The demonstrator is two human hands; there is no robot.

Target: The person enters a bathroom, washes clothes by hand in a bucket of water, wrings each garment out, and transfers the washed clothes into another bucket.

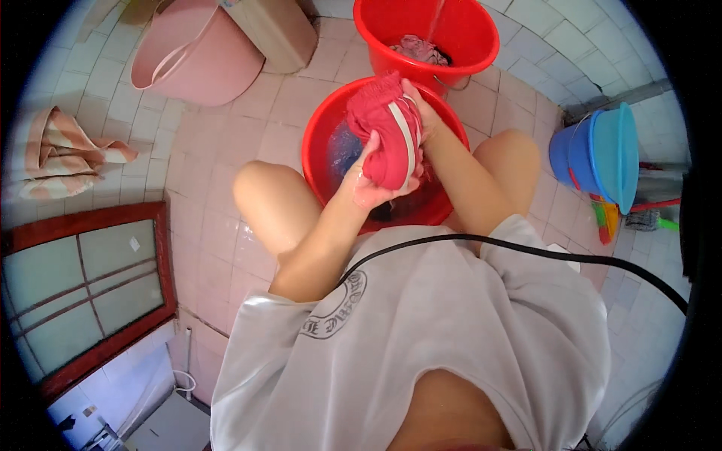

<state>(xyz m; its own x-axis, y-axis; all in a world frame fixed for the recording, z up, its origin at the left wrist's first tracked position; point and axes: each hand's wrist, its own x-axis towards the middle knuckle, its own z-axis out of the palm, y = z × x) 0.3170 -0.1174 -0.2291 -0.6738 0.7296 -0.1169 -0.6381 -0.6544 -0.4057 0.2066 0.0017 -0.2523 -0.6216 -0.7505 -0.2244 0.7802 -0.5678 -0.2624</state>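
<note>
A bunched red garment (376, 124) with white stripes is held up between my hands, over a red basin (314, 143). My left hand (368, 184) grips its lower end, fingers wrapped round the cloth. Near the top, my right hand (423, 113) is closed on the garment's far right side; part of that hand is hidden behind the cloth. In the basin below are water and dark cloth (383, 210), mostly covered by my hands and the garment.
Behind the basin, a red bucket (470, 52) holds pinkish cloth (417, 49) under a stream of water. A pink tub (203, 64) stands far left. Blue buckets (583, 154) are at right. A striped towel (68, 154) hangs left. A black cable (526, 246) crosses my shirt.
</note>
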